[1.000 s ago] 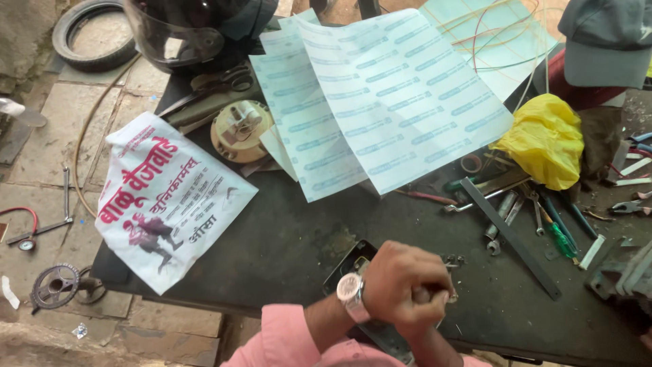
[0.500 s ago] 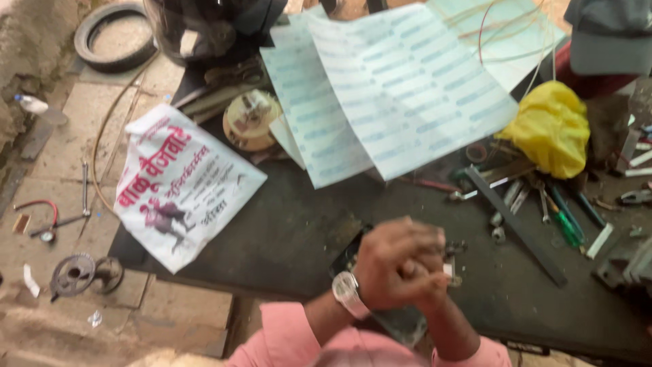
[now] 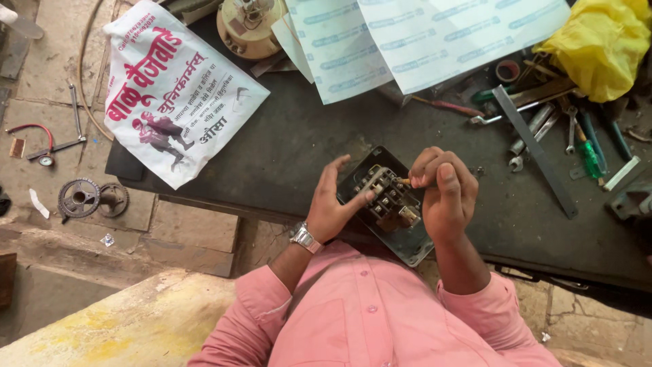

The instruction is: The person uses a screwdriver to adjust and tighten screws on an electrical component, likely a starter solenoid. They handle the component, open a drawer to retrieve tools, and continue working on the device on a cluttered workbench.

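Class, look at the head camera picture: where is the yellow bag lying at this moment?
The yellow bag lies in the top right corner of the head view, on the dark table, right of the white paper sheets and just above the wrenches.

White printed bag (image 3: 173, 88), yellow bag (image 3: 598, 44), paper sheets (image 3: 421, 41), possibly spanners (image 3: 543, 129)
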